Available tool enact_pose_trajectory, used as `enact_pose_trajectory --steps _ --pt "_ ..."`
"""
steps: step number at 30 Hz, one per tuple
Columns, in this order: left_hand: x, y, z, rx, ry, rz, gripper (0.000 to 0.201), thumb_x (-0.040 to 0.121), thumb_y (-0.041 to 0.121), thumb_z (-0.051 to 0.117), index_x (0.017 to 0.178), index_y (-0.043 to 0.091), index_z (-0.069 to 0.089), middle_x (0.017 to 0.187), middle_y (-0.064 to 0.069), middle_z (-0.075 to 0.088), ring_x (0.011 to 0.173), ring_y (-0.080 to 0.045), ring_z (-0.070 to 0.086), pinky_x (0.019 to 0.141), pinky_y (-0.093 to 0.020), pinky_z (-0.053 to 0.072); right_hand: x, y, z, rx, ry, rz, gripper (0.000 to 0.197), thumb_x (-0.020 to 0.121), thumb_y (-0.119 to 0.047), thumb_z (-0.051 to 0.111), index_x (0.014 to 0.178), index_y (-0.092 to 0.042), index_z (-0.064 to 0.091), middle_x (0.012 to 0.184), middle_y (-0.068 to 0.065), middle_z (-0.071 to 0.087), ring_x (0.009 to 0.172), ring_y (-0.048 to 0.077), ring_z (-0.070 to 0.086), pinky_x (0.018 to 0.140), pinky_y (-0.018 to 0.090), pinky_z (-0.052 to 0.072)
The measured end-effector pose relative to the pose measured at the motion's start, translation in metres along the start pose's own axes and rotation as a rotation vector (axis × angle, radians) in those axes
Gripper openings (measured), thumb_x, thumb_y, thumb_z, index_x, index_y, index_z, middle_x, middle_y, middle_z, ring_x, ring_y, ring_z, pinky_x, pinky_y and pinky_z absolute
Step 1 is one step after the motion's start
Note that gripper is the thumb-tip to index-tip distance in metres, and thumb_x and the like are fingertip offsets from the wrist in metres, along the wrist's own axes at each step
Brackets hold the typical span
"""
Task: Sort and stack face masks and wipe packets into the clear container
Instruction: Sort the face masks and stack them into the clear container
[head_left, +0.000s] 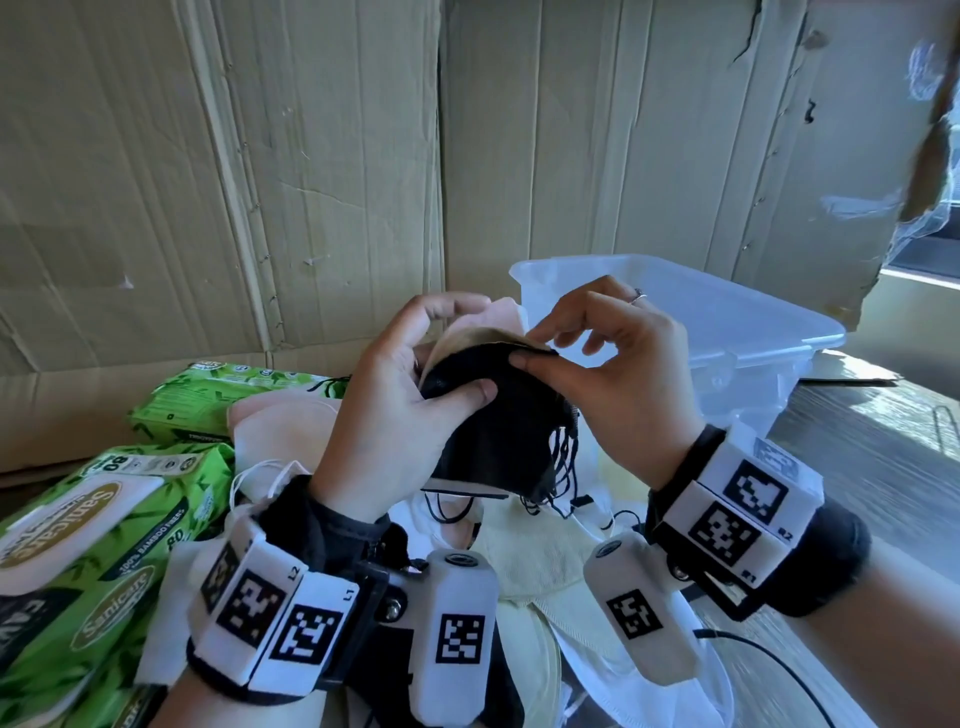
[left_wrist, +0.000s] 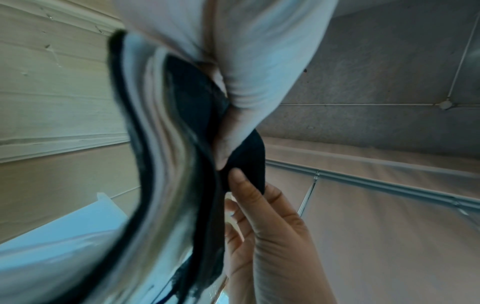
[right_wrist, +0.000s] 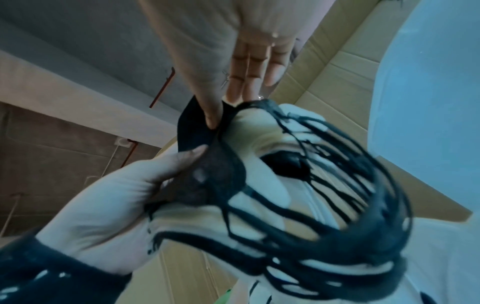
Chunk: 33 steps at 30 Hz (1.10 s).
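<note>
A small stack of face masks (head_left: 488, 415), black on the near face with beige and pink layers behind, is held up in the air just in front of the clear container (head_left: 727, 322), between it and the camera. The left hand (head_left: 395, 410) grips the stack, thumb pressed across the black face and fingers curled round the back of the pink layers. The right hand (head_left: 608, 374) pinches the top edge of the black mask between thumb and forefinger, the other fingers lifted and loosely spread; a ring sits on one finger. Black ear loops (right_wrist: 337, 195) hang in a tangle from the stack's right end; the right wrist view shows them close up, blurred. The left wrist view shows the layered edges of the stack (left_wrist: 166, 164) and the right hand's fingertips (left_wrist: 239, 174) on the black cloth. The clear container stands open on the table, to the right of and behind the held stack; its inside looks pale, contents not discernible. Below the stack lies a loose heap of more masks (head_left: 535, 551), white, cream and pink, some with black loops. Left of the container and the heap sit green wipe packets (head_left: 98, 540), one further back (head_left: 218, 395) against a wall of flattened cardboard (head_left: 311, 156). Both wrists carry white camera bands with black square markers.
</note>
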<state>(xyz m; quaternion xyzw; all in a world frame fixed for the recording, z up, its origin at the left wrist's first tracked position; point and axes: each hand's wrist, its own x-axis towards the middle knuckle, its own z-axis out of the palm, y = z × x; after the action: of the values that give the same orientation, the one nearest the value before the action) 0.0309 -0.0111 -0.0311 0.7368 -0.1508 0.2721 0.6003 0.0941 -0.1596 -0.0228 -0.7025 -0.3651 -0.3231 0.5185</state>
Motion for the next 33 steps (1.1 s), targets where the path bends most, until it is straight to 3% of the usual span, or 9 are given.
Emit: enact_pose_trajectory --steps 4,9,14,17,20,23,27,30,33 --pt "0.0 0.003 0.001 0.03 -0.003 -0.019 0.041 0.076 -0.013 0.065 0.09 0.026 0.062 0.081 0.016 0.07 0.081 0.0 0.062 0.08 -0.018 0.049 0.003 -0.003 -0.004 0.2 -0.118 0.101 0.017 0.066 -0.014 0.072 0.065 -0.024 0.058 0.071 -0.01 0.064 0.07 0.009 0.059 0.064 0.023 0.042" --pt "-0.002 0.003 0.003 0.034 -0.04 -0.083 0.035 0.073 0.006 0.068 0.101 0.027 0.063 0.095 0.004 0.072 0.094 -0.013 0.066 0.09 -0.034 0.052 0.004 -0.004 -0.006 0.418 -0.208 0.261 0.036 0.074 0.007 0.069 0.091 -0.021 0.055 0.056 -0.01 0.05 0.051 0.003 0.046 0.055 0.016 0.043" --pt "-0.004 0.005 0.005 0.021 -0.122 -0.122 0.061 0.082 -0.02 0.043 0.121 0.025 0.055 0.111 0.005 0.068 0.105 -0.009 0.062 0.088 -0.025 0.052 0.008 -0.004 -0.008 0.453 -0.195 0.36 0.052 0.07 0.011 0.07 0.105 -0.02 0.048 0.054 -0.008 0.055 0.049 0.004 0.052 0.054 0.02 0.049" --pt "-0.005 0.005 0.006 0.021 -0.141 -0.103 0.073 0.078 -0.024 0.036 0.124 0.031 0.051 0.113 0.011 0.066 0.105 -0.004 0.061 0.08 -0.017 0.05 0.006 -0.001 -0.006 0.194 -0.176 0.377 0.058 0.07 -0.011 0.078 0.117 -0.021 0.045 0.089 -0.006 0.06 0.075 0.008 0.057 0.072 0.023 0.048" --pt "-0.006 0.007 0.008 0.035 -0.123 -0.066 0.078 0.076 -0.025 0.032 0.123 0.034 0.049 0.115 0.016 0.062 0.105 0.001 0.059 0.084 -0.014 0.046 0.004 0.0 -0.007 0.13 -0.434 0.534 0.045 0.08 -0.028 0.067 0.117 -0.006 0.055 0.116 0.011 0.062 0.1 0.021 0.06 0.092 0.036 0.049" --pt "-0.005 0.008 0.012 0.01 0.079 -0.019 0.068 0.078 -0.022 0.041 0.119 0.032 0.05 0.093 0.014 0.06 0.081 0.003 0.058 0.076 -0.013 0.045 0.003 -0.003 -0.01 0.349 -0.419 0.567 0.03 0.089 -0.018 0.058 0.099 0.01 0.06 0.1 0.026 0.066 0.085 0.029 0.065 0.087 0.049 0.05" --pt "0.002 0.0 0.012 -0.225 0.41 -0.152 0.042 0.083 0.019 0.06 0.121 0.032 0.045 0.124 0.003 0.057 0.101 0.006 0.056 0.09 -0.018 0.043 0.004 -0.002 0.0 0.401 -0.086 0.457 0.04 0.089 -0.03 0.052 0.1 0.008 0.055 0.105 0.029 0.063 0.099 0.039 0.062 0.089 0.056 0.048" --pt "0.002 -0.005 0.016 -0.286 0.326 -0.314 0.082 0.063 0.053 0.062 0.138 0.034 0.034 0.146 0.002 0.04 0.131 -0.013 0.043 0.11 -0.04 0.034 -0.005 -0.002 0.01 0.39 -0.142 0.402 0.027 0.091 -0.024 0.045 0.109 -0.007 0.055 0.102 0.013 0.066 0.095 0.024 0.065 0.086 0.039 0.053" --pt "-0.003 -0.001 0.024 -0.198 0.281 -0.292 0.089 0.072 0.049 0.057 0.148 0.029 0.016 0.152 -0.01 0.03 0.137 -0.027 0.036 0.112 -0.05 0.031 -0.012 -0.001 0.009 0.337 -0.33 0.404 0.03 0.092 -0.01 0.052 0.119 -0.001 0.045 0.081 0.001 0.058 0.062 0.011 0.057 0.056 0.023 0.048"
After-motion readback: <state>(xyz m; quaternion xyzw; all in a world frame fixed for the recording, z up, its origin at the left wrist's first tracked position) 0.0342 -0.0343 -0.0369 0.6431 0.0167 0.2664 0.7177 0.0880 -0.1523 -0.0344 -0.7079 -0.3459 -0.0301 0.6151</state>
